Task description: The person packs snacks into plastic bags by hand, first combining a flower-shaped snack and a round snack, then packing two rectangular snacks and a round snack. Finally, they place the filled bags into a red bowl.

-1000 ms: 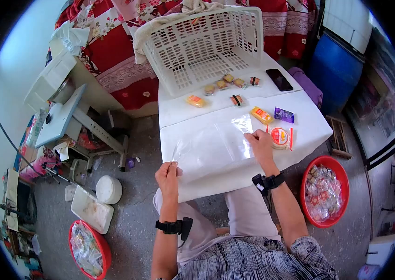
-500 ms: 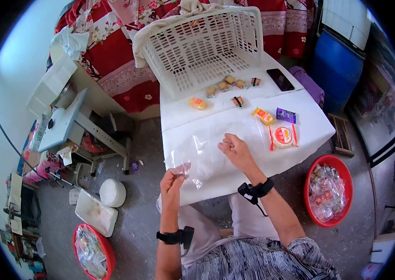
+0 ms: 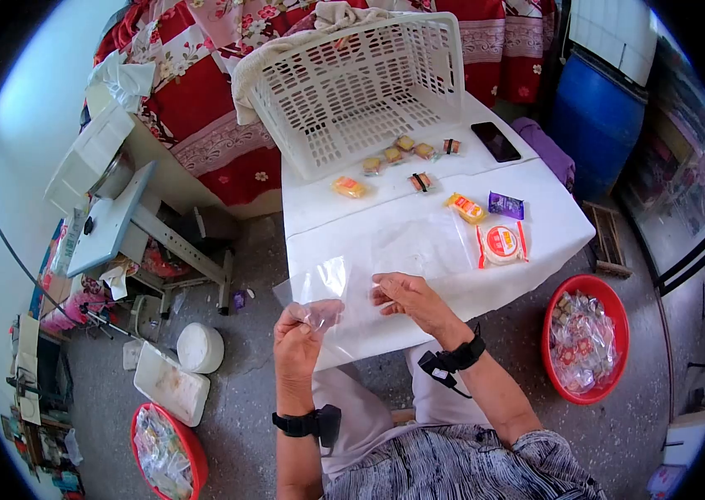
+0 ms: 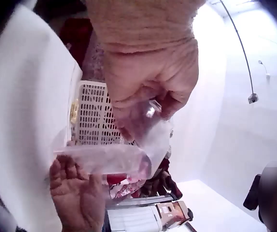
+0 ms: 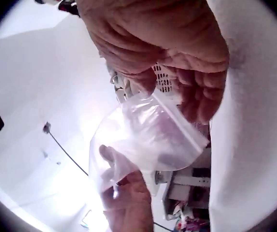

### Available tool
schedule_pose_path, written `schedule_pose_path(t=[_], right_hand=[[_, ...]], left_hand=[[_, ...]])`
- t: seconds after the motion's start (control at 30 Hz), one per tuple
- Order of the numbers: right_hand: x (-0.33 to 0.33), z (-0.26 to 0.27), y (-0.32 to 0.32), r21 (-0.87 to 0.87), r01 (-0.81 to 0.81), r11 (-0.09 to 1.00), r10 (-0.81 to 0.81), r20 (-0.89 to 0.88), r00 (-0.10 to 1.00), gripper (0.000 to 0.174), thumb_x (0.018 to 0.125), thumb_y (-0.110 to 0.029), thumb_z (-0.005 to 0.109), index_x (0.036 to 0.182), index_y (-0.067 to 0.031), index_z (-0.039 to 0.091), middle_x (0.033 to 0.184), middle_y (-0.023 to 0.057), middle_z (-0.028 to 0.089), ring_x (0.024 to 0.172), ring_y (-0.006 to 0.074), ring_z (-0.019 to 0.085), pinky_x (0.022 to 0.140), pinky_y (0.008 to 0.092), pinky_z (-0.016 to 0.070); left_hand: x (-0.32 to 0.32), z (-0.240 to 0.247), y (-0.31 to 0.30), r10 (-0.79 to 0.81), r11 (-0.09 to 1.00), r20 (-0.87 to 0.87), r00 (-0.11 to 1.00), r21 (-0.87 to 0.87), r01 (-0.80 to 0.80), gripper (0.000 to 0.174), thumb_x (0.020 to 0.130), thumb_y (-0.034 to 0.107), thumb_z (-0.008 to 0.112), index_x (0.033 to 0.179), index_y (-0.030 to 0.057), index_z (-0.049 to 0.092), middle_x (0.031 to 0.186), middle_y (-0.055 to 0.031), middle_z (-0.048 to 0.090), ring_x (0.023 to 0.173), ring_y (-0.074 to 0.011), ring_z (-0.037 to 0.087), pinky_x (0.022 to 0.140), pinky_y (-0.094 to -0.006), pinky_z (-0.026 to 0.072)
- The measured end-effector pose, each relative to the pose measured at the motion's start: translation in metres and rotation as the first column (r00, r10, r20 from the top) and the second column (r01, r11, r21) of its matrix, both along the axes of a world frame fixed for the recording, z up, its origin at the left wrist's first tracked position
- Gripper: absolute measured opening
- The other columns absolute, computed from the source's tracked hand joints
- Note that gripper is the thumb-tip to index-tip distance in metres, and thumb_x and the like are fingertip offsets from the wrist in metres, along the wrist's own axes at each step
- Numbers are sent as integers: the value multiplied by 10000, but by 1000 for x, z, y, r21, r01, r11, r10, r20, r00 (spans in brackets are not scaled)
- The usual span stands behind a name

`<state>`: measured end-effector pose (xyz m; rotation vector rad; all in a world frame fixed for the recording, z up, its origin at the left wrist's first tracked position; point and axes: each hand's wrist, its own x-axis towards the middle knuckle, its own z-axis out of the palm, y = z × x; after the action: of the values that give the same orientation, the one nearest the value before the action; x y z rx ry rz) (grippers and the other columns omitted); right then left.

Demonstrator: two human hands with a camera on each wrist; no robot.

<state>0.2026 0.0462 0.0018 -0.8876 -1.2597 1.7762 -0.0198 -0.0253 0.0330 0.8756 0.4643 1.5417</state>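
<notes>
In the head view my left hand (image 3: 296, 340) grips a clear plastic bag (image 3: 323, 283) above the table's front edge; some of its fingers show through the film. My right hand (image 3: 411, 302) is to the right of the bag, fingers loosely extended and holding nothing that I can make out. The right wrist view has the bag (image 5: 153, 130) spread just below the right thumb; whether they touch is unclear. More clear plastic (image 3: 423, 246) lies flat on the white cloth. Right of it are a round red-and-white packet (image 3: 502, 243), a yellow packet (image 3: 466, 207) and a purple packet (image 3: 506, 205).
A white slatted basket (image 3: 361, 92) lies on its side at the back of the table (image 3: 311, 204). Several small wrapped pieces sit before it, with a phone (image 3: 496, 142) to the right. Red tubs of packets stand on the floor at right (image 3: 549, 333) and left (image 3: 197, 467).
The bag, stretched between both hands a second ago, now hangs from the left hand. My right hand has let go of its edge and moved left and nearer the body.
</notes>
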Motion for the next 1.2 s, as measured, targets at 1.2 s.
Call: schedule_pose_path(t=[1.2], right_hand=[[18, 21, -63, 353, 212, 911, -261, 97, 960, 189, 862, -132, 675, 759, -4, 579, 666, -10, 569, 617, 41, 473, 544, 218, 397]], left_hand=[[43, 5, 7, 91, 974, -489, 868, -140, -181, 80, 867, 71, 634, 866, -5, 660, 776, -37, 643, 725, -108, 562, 723, -238, 420]])
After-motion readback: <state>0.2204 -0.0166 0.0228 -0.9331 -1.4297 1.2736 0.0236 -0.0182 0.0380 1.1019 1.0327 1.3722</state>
